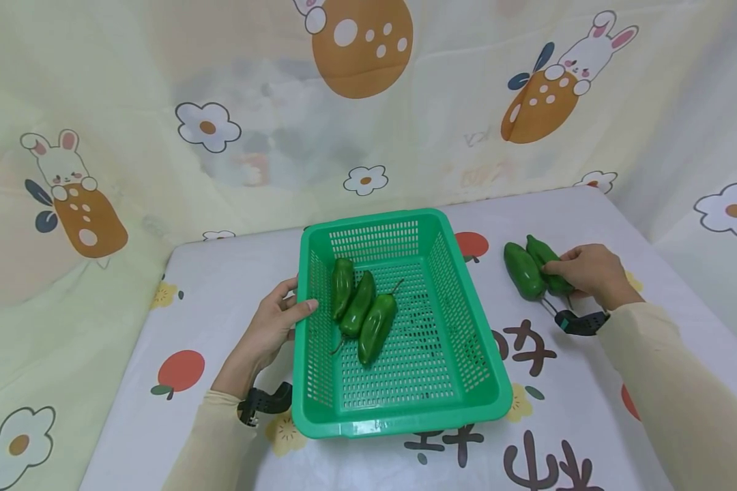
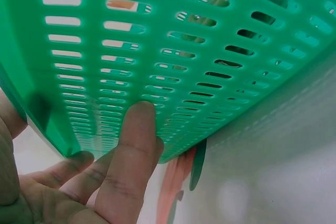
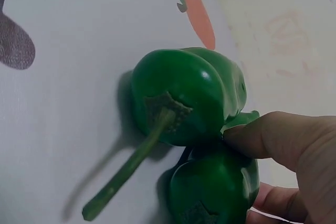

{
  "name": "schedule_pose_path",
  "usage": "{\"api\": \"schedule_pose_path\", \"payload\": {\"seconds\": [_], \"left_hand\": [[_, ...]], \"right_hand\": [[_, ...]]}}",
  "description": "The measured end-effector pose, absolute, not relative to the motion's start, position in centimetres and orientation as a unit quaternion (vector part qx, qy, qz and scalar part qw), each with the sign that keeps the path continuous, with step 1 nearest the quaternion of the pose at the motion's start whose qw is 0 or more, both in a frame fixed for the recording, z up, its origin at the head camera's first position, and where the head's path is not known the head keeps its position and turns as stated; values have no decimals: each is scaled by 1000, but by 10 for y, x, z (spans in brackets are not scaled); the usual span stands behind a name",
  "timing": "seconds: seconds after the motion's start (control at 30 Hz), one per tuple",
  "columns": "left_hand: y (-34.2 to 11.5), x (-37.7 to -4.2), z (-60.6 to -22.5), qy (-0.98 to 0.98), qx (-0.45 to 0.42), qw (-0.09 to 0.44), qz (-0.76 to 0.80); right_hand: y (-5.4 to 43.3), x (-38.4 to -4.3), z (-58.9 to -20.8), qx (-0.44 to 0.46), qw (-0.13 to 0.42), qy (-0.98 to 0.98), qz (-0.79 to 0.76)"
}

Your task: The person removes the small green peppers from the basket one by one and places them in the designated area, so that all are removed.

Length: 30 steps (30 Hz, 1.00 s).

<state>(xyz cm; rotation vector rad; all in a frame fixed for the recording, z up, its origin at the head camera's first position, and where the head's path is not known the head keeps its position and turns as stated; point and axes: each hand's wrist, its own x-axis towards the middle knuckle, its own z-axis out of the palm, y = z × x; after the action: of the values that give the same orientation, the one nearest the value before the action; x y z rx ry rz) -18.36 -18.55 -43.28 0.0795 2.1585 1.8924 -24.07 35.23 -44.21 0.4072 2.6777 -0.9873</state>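
A green plastic basket (image 1: 399,426) with slotted walls stands on the table, and three green peppers (image 1: 357,307) lie in its left part. My left hand (image 1: 273,327) grips the basket's left side, thumb over the rim; in the left wrist view its fingers (image 2: 134,150) press against the slotted outer wall. To the right of the basket, two more green peppers lie side by side. My right hand (image 1: 592,273) pinches the right-hand pepper (image 1: 545,256) between thumb and fingers. The left-hand pepper (image 1: 524,271) lies against it, its long stem (image 3: 131,174) pointing out in the right wrist view.
A white printed cloth (image 1: 233,273) with fruit, flowers and dark lettering covers the table. Behind it hangs a pale curtain (image 1: 270,164) with rabbits and flowers, meeting the table's back edge. Dark camera straps (image 1: 580,323) sit on both wrists.
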Motion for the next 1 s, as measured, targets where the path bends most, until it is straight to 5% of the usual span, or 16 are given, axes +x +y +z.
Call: {"api": "schedule_pose_path", "payload": {"seconds": [1.0], "left_hand": [[-185, -185, -433, 748, 27, 135, 649]], "right_hand": [[316, -230, -394, 102, 82, 942, -309]]}}
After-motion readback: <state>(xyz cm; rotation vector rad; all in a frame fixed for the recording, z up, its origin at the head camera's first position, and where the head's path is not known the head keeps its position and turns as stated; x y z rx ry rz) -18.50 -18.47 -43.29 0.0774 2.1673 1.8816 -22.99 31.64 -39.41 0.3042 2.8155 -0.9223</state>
